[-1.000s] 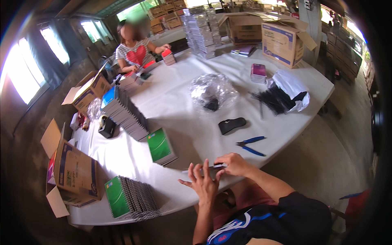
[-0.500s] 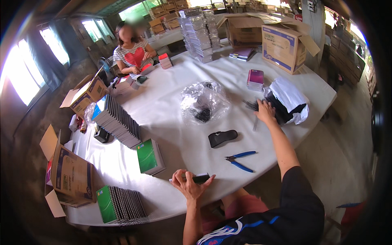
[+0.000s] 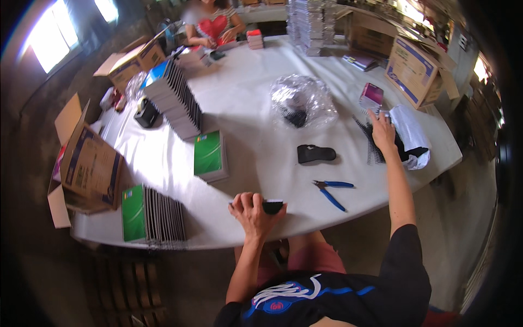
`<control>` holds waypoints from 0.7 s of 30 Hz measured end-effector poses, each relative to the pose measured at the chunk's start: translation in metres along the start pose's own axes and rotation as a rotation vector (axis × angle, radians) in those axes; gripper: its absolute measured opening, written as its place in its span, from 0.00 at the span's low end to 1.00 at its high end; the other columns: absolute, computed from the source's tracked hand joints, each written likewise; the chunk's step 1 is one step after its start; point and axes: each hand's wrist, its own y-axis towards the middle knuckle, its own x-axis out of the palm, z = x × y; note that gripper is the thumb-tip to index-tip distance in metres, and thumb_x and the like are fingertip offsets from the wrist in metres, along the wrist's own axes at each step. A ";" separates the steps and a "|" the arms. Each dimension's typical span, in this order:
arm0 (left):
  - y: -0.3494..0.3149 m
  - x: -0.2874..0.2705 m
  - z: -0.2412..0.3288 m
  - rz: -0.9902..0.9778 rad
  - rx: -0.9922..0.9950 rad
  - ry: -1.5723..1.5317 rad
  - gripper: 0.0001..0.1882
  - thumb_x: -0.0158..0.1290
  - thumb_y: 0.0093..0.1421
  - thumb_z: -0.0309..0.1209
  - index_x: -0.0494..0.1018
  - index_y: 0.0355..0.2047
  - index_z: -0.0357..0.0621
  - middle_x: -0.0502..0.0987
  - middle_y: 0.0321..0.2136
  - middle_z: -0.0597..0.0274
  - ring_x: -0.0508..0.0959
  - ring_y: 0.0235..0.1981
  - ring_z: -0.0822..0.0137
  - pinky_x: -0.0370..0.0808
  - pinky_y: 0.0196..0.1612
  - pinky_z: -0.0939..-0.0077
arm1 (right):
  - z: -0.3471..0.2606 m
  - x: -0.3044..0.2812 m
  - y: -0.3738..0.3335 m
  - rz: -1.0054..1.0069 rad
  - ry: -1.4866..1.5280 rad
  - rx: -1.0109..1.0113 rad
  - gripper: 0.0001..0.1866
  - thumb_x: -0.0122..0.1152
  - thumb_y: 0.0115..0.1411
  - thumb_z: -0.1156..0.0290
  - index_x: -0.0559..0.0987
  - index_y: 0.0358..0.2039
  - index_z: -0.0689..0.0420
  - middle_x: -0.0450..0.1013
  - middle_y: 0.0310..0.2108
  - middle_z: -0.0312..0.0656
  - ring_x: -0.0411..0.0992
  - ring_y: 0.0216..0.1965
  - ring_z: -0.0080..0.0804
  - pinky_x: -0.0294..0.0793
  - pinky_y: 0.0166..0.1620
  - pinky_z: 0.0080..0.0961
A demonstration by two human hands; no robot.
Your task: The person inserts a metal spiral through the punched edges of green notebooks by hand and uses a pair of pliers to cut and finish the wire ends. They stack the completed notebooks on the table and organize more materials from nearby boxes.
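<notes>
White, faintly creased sheeting covers the table (image 3: 250,158), whose curved near edge passes just in front of you. Your left hand (image 3: 255,215) is clamped on a thin, dark-edged pad (image 3: 273,207) at that edge. Your right hand (image 3: 383,132) is well apart from it, over the black wire coils (image 3: 376,155) beside a white bag (image 3: 404,122); whether its fingers grip a coil cannot be told. Between your hands, farther in, lie blue-handled cutters (image 3: 333,191), a black case (image 3: 317,155) and a clear plastic bag (image 3: 308,101). On your left, locate the green notebook stack (image 3: 208,153), the coil-bound green notebooks (image 3: 132,213) at the table edge, and an open carton (image 3: 92,169). Another person (image 3: 212,27) sits at the far side. At the far right, a second carton (image 3: 412,71) stands on the table. Daylight enters through a window (image 3: 52,38) at upper left; grey floor (image 3: 376,245) extends beyond the table's right edge, and a slatted wooden pallet (image 3: 125,289) lies at lower left.
</notes>
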 end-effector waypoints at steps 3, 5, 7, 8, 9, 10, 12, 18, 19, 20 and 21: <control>-0.004 0.001 0.007 0.049 -0.004 -0.013 0.27 0.66 0.31 0.50 0.67 0.24 0.49 0.65 0.35 0.59 0.63 0.43 0.55 0.55 0.48 0.47 | -0.040 -0.067 -0.023 -0.035 0.369 -0.072 0.22 0.46 0.61 0.73 0.68 0.56 0.42 0.69 0.39 0.46 0.71 0.43 0.42 0.69 0.45 0.38; -0.004 -0.006 0.013 0.119 0.004 -0.025 0.27 0.66 0.31 0.50 0.67 0.24 0.49 0.65 0.34 0.60 0.63 0.43 0.55 0.55 0.48 0.47 | -0.065 -0.097 -0.058 -0.132 0.898 -0.264 0.18 0.52 0.58 0.77 0.76 0.49 0.48 0.71 0.35 0.44 0.73 0.37 0.34 0.71 0.41 0.27; -0.011 -0.011 0.003 0.130 -0.010 -0.014 0.25 0.66 0.32 0.49 0.67 0.24 0.50 0.65 0.33 0.61 0.63 0.44 0.56 0.54 0.49 0.44 | -0.109 -0.088 -0.100 -0.282 1.383 -0.445 0.13 0.56 0.55 0.81 0.79 0.41 0.55 0.73 0.31 0.42 0.72 0.34 0.27 0.71 0.38 0.20; -0.015 -0.012 -0.005 0.099 -0.010 0.008 0.25 0.66 0.32 0.49 0.67 0.24 0.50 0.65 0.33 0.62 0.63 0.44 0.56 0.54 0.49 0.43 | -0.132 -0.093 -0.123 -0.342 1.365 -0.460 0.12 0.58 0.54 0.80 0.79 0.40 0.56 0.73 0.32 0.41 0.72 0.33 0.28 0.71 0.38 0.21; -0.020 -0.013 -0.010 0.072 -0.007 0.030 0.25 0.65 0.32 0.49 0.67 0.24 0.51 0.65 0.32 0.62 0.63 0.44 0.56 0.54 0.49 0.43 | -0.154 -0.098 -0.143 -0.395 1.347 -0.478 0.11 0.59 0.53 0.80 0.79 0.39 0.58 0.74 0.33 0.41 0.72 0.33 0.28 0.71 0.38 0.22; -0.023 -0.012 -0.010 0.093 0.014 0.065 0.26 0.66 0.30 0.47 0.65 0.24 0.51 0.63 0.33 0.60 0.61 0.43 0.53 0.56 0.48 0.48 | -0.169 -0.100 -0.158 -0.364 1.324 -0.517 0.11 0.60 0.53 0.80 0.79 0.38 0.58 0.73 0.32 0.41 0.72 0.32 0.29 0.71 0.37 0.23; -0.018 -0.011 -0.005 0.063 -0.018 0.085 0.26 0.65 0.30 0.48 0.65 0.24 0.51 0.63 0.34 0.60 0.61 0.43 0.54 0.55 0.47 0.47 | -0.183 -0.095 -0.170 -0.324 1.307 -0.517 0.10 0.61 0.52 0.80 0.79 0.37 0.58 0.73 0.32 0.41 0.71 0.31 0.30 0.71 0.36 0.24; -0.012 -0.009 0.000 0.057 -0.030 0.104 0.26 0.63 0.30 0.50 0.66 0.25 0.51 0.62 0.34 0.61 0.61 0.44 0.55 0.54 0.47 0.44 | -0.190 -0.083 -0.168 -0.273 1.317 -0.421 0.11 0.63 0.50 0.81 0.79 0.35 0.59 0.73 0.32 0.40 0.70 0.31 0.27 0.70 0.35 0.22; -0.013 -0.009 -0.001 0.074 -0.027 0.105 0.26 0.63 0.29 0.50 0.67 0.25 0.51 0.62 0.34 0.61 0.61 0.44 0.55 0.54 0.47 0.44 | -0.191 -0.080 -0.167 -0.252 1.300 -0.433 0.11 0.63 0.49 0.81 0.79 0.35 0.59 0.73 0.32 0.40 0.70 0.31 0.27 0.70 0.35 0.22; -0.014 -0.009 -0.002 0.090 -0.025 0.107 0.26 0.63 0.29 0.50 0.67 0.25 0.51 0.62 0.34 0.61 0.61 0.44 0.56 0.53 0.47 0.44 | -0.191 -0.079 -0.166 -0.231 1.284 -0.446 0.11 0.64 0.49 0.81 0.79 0.35 0.59 0.73 0.32 0.40 0.70 0.30 0.27 0.70 0.35 0.21; -0.014 -0.009 -0.003 0.084 -0.028 0.095 0.25 0.63 0.29 0.50 0.67 0.25 0.51 0.63 0.33 0.61 0.61 0.44 0.56 0.53 0.46 0.45 | -0.193 -0.080 -0.165 -0.227 1.275 -0.451 0.11 0.64 0.48 0.81 0.79 0.34 0.58 0.73 0.32 0.40 0.71 0.31 0.29 0.70 0.35 0.23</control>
